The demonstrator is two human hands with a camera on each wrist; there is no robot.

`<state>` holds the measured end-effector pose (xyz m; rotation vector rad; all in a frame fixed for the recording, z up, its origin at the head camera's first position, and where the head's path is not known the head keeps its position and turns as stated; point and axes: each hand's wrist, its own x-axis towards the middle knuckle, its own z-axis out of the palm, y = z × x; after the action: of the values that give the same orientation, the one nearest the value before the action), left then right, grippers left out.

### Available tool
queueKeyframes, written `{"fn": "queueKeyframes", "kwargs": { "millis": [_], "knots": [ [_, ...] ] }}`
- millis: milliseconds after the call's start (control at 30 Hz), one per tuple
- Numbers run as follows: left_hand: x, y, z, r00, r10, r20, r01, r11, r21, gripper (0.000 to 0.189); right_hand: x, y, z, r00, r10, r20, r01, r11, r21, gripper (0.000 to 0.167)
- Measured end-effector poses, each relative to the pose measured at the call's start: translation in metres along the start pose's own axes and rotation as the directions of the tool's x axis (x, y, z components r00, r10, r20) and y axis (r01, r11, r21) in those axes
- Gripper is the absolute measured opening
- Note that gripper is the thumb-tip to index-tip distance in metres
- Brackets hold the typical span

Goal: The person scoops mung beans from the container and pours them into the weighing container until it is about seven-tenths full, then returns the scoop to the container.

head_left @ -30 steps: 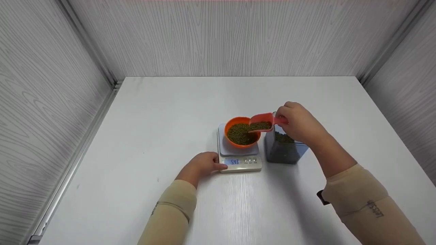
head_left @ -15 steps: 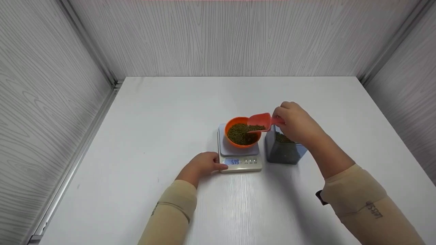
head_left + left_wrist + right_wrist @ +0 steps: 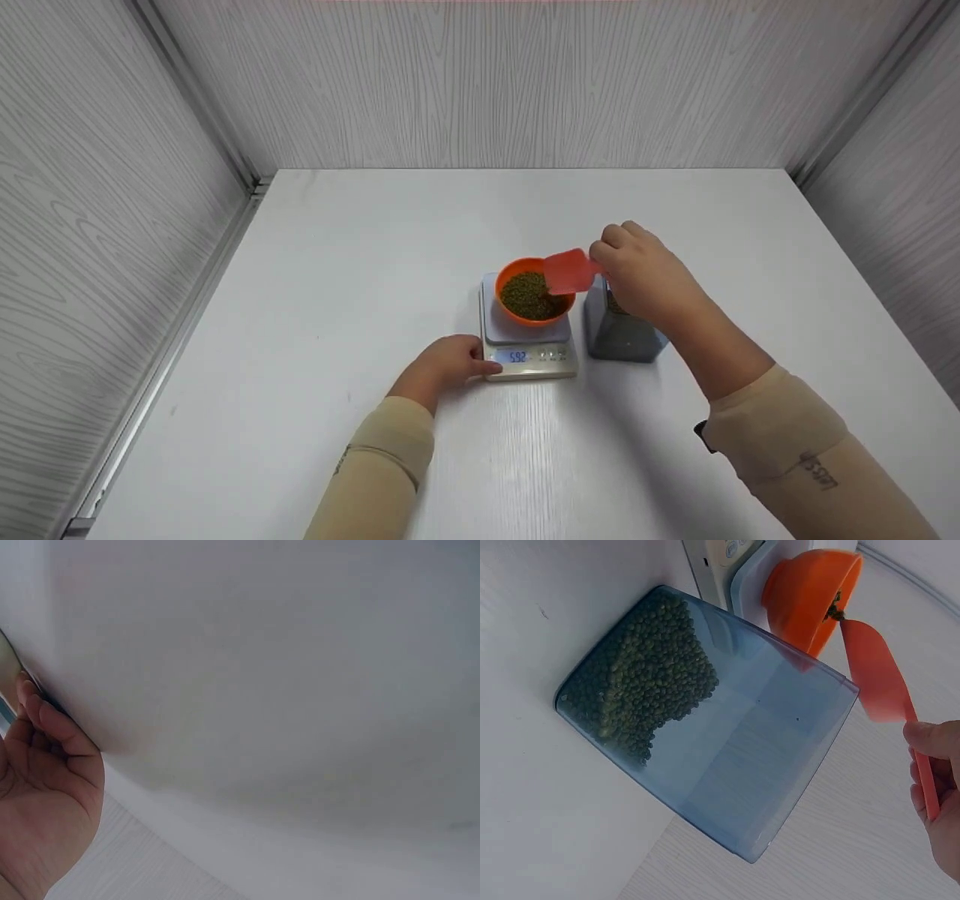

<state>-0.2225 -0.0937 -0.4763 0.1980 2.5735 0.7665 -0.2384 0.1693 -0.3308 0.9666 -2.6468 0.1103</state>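
Note:
My right hand (image 3: 649, 274) pinches the handle of a red plastic scoop (image 3: 568, 271), tipped over the orange bowl (image 3: 498, 300). In the right wrist view, small green beans trail off the scoop's tip into the bowl. Mung-like beans (image 3: 529, 296) fill much of it. Under the bowl is a white digital kitchen scale (image 3: 532, 369), its lit display showing digits that look like 592. The left hand (image 3: 450, 360) grips the scale's front left corner, thumb on top beside the display and fingers curled against the side.
A tall clear bluish container (image 3: 735, 735), partly filled with the same green beans (image 3: 649, 675), stands right of the scale, under my right forearm. White table (image 3: 360, 225); grey wood-grain panels (image 3: 480, 82) rise at the back and sides.
The scoop has tilted further and moved slightly left, its beans pouring into the bowl. The display digits have risen from about 543. The left hand has stayed still.

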Motion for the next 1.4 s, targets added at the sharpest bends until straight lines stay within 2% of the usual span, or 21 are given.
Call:
{"fn": "queueKeyframes", "kwargs": {
  "millis": [100, 200, 333, 467, 633, 767, 900, 1000, 1100, 1400],
  "knots": [
    [-0.001, 0.000, 0.000, 1.000, -0.006, -0.004, 0.006, 1.000, -0.005, 0.034, 0.001, -0.001, -0.001, 0.999, -0.048, -0.019, 0.047, 0.998, -0.051, 0.018],
    [-0.002, 0.000, 0.000, 1.000, -0.017, -0.007, 0.017, 1.000, -0.013, 0.034, 0.001, 0.000, -0.004, 0.999, -0.049, -0.022, 0.048, 0.997, -0.054, 0.017],
    [-0.003, 0.001, 0.000, 1.000, -0.017, -0.012, 0.016, 1.000, -0.019, 0.034, -0.001, 0.007, -0.015, 0.999, 0.037, -0.010, -0.037, 0.999, 0.018, 0.018],
    [-0.004, 0.002, -0.001, 1.000, -0.016, -0.012, 0.015, 1.000, -0.015, 0.034, -0.004, 0.019, -0.034, 0.991, 0.132, 0.012, -0.132, 0.989, 0.061, 0.021],
    [-0.006, 0.002, -0.002, 1.000, -0.022, -0.012, 0.022, 0.999, -0.023, 0.034, -0.009, 0.033, -0.057, 0.977, 0.199, 0.070, -0.201, 0.980, 0.014, 0.022],
    [-0.005, 0.002, -0.001, 1.000, -0.023, -0.012, 0.022, 0.999, -0.041, 0.034, -0.011, 0.040, -0.064, 0.964, 0.223, 0.147, -0.216, 0.974, -0.060, 0.021],
    [-0.005, 0.002, -0.002, 1.000, -0.028, -0.008, 0.028, 0.998, -0.048, 0.034, -0.011, 0.039, -0.057, 0.941, 0.222, 0.254, -0.191, 0.972, -0.139, 0.020],
    [-0.005, 0.002, -0.002, 1.000, -0.028, -0.007, 0.027, 0.999, -0.044, 0.034, -0.012, 0.035, -0.044, 0.911, 0.224, 0.346, -0.160, 0.966, -0.204, 0.020],
    [-0.005, 0.002, -0.001, 1.000, -0.017, -0.011, 0.017, 0.999, -0.035, 0.035, -0.013, 0.029, -0.030, 0.888, 0.228, 0.399, -0.139, 0.961, -0.239, 0.019],
    [-0.004, 0.002, -0.002, 1.000, -0.015, -0.006, 0.015, 1.000, -0.026, 0.036, -0.011, 0.016, -0.008, 0.881, 0.212, 0.423, -0.079, 0.948, -0.309, 0.009]
  ]
}}
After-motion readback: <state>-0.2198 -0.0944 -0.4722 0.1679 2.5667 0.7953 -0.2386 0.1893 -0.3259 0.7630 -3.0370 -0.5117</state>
